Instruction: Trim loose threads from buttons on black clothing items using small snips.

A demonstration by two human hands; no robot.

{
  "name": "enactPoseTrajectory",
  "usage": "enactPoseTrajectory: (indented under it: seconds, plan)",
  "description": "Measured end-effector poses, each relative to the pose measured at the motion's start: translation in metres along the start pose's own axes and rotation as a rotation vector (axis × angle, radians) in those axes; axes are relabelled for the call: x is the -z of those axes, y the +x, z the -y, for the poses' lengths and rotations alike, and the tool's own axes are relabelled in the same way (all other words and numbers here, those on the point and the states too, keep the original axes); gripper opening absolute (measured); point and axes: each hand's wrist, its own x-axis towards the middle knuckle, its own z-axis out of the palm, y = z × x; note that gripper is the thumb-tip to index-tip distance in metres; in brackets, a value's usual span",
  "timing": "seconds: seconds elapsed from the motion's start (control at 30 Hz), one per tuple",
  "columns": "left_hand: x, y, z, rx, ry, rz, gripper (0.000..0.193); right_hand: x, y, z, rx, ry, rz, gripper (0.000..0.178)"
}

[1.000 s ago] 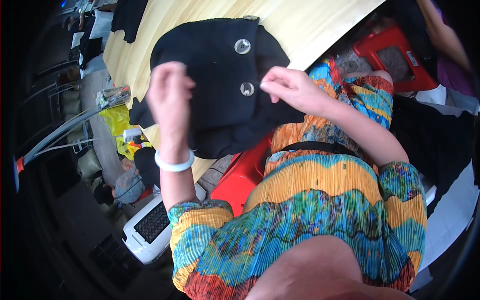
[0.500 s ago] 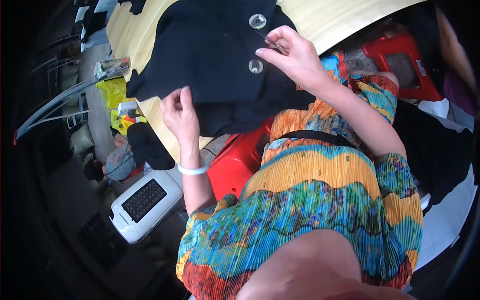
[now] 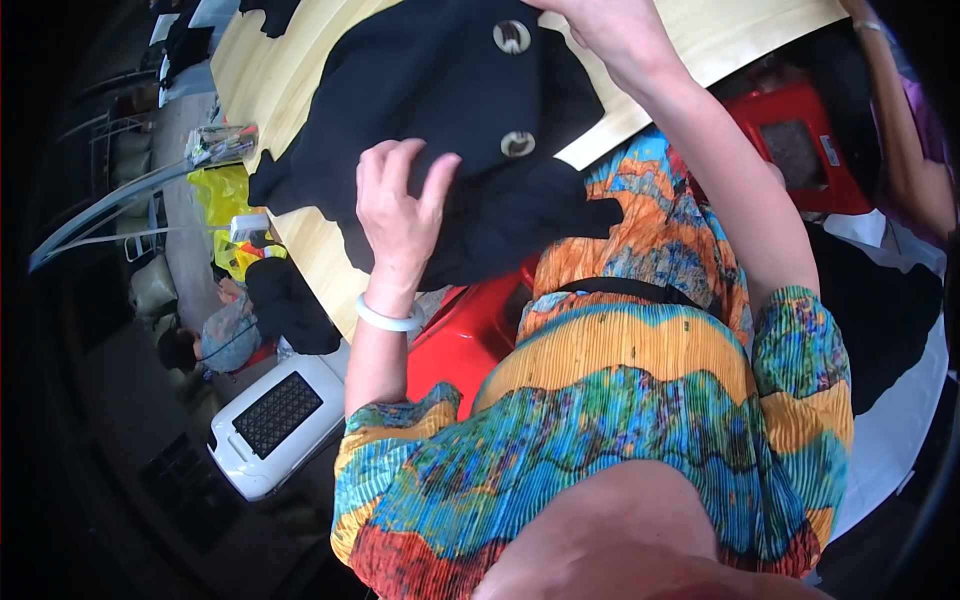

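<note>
A black garment lies spread over the light wooden table, its lower part hanging over the near edge. Two round buttons with pale rims, an upper button and a lower button, sit on its right part. My left hand, with a white bangle at the wrist, is over the garment's near left part, fingers spread and nothing in them. At the top edge of the picture is my right hand, up and right of the upper button. Its fingertips are cut off by the picture's edge, so what they hold is hidden.
The wooden table curves around the garment. Red stools stand below and at the right. A yellow bag hangs by the table's left edge, under a container of tools. Another person's arm shows far right.
My right hand, which held a thin dark metal tool between the buttons, has moved up to the picture's edge. My left hand has moved right and opened. The garment has shifted slightly.
</note>
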Motion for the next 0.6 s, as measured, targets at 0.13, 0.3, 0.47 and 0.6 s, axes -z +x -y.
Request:
enactPoseTrajectory:
  seconds: [0.13,0.3,0.47,0.6]
  plan:
    - [-0.001,0.046,0.002,0.145,-0.116,0.048,0.019,0.004,0.041,0.014,0.086,-0.318,-0.008,0.019]
    - [-0.01,0.071,0.024,0.151,0.048,0.127,0.023,0.034,0.059,-0.054,0.379,-0.636,-0.044,0.027]
    - [-0.005,0.063,0.017,0.165,0.051,0.152,0.022,0.018,-0.027,-0.008,-0.101,-0.223,0.05,0.018]
    - [-0.003,0.064,0.002,0.151,-0.029,0.036,0.014,-0.009,-0.069,-0.005,-0.174,-0.065,0.172,0.02]
